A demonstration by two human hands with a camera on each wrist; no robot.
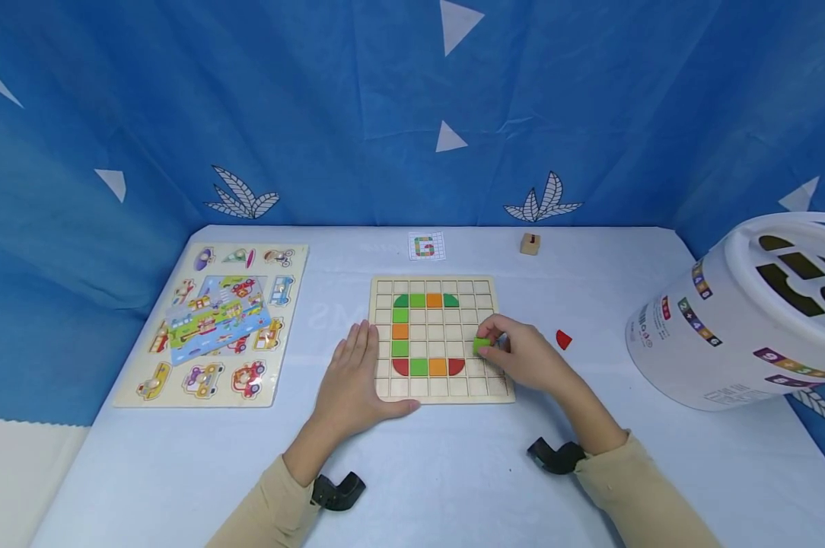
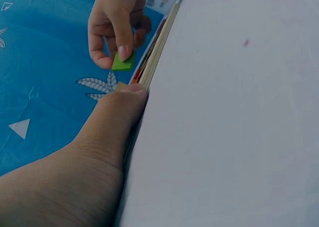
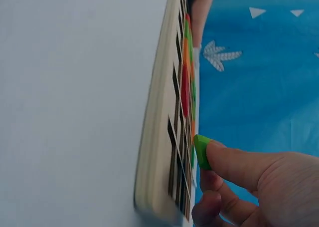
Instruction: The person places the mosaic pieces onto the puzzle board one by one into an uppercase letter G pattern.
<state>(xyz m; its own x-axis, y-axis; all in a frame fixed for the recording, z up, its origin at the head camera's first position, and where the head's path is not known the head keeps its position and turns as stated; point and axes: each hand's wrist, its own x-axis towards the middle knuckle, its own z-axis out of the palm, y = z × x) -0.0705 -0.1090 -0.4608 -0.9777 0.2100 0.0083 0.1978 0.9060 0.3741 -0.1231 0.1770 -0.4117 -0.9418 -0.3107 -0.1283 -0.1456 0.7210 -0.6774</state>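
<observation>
A wooden grid board point(image 1: 442, 392) lies mid-table, with green, orange and red tiles point(image 1: 418, 367) set in it in a C-like shape. My right hand point(image 1: 518, 352) pinches a green square tile point(image 1: 482, 345) over the board's right side; the same green tile point(image 2: 122, 62) point(image 3: 201, 150) shows in both wrist views, held at the board's face. My left hand point(image 1: 354, 377) lies flat on the table with straight fingers, its thumb along the board's lower left edge point(image 2: 149, 72).
A small pattern card point(image 1: 427, 246) lies behind the board. A red quarter-circle tile point(image 1: 563, 339) and a wooden cube point(image 1: 530, 243) sit to the right. A vehicle peg puzzle point(image 1: 214, 323) lies left; a white shape-sorter bucket point(image 1: 741, 320) stands right.
</observation>
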